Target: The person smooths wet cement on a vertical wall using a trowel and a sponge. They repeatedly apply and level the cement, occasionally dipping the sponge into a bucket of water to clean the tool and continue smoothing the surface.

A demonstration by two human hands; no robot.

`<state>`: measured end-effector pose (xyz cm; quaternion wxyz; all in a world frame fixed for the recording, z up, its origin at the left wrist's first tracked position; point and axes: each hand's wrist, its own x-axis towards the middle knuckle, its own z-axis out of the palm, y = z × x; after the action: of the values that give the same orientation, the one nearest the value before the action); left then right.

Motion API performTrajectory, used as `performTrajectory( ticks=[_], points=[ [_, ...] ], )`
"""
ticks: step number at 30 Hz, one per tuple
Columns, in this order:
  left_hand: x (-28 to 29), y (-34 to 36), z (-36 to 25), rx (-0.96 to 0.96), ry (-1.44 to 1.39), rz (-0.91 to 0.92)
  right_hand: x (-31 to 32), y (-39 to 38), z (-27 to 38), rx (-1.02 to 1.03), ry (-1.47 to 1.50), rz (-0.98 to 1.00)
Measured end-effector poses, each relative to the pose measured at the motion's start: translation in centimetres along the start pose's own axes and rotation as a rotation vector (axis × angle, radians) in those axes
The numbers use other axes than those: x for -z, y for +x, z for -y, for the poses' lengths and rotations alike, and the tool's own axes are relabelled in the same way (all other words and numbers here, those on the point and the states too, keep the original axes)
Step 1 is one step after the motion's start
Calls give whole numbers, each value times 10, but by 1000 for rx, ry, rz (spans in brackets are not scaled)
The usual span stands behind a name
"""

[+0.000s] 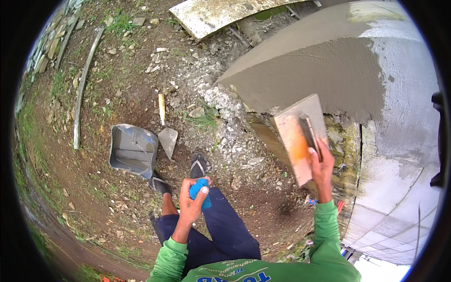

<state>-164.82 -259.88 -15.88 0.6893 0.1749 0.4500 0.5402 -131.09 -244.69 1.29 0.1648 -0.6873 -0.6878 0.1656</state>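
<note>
My right hand (322, 164) is wrapped round the dark handle of a plastering float (289, 134), a flat rectangular board with an orange patch. The float is held out just below the lower edge of wet grey plaster (324, 77) on the wall; I cannot tell whether it touches the wall. Near my knee, my left hand (189, 199) is closed on a blue sponge (199, 190). On the ground ahead lies a pointing trowel (168, 141) with a wooden handle. Beside it sits a grey plastic tub (135, 169), smeared with mortar inside.
Bare block wall (376, 207) continues at the right below the plaster. A mortar-stained board (211, 21) lies at the top. A long wooden strip (84, 89) rests on the stony ground at left, near stacked wood pieces (54, 47). My sandalled foot (199, 164) stands near the trowel.
</note>
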Motion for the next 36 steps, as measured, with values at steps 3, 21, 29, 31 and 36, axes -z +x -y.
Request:
performTrajectory(
  ticks=[3, 21, 29, 31, 36],
  points=[
    [21, 6, 31, 37, 1, -142, 104, 52, 33, 268, -500, 19],
    [86, -15, 194, 133, -164, -753, -38, 174, 15, 563, -1293, 462],
    [78, -20, 244, 244, -270, -599, -5, 151, -49, 608, -1504, 665],
    [93, -25, 243, 290, -289, -637, 20, 156, 11, 618, -1498, 501],
    [86, -15, 256, 309, -242, -632, -102, 184, -13, 623, -1450, 504]
  ],
)
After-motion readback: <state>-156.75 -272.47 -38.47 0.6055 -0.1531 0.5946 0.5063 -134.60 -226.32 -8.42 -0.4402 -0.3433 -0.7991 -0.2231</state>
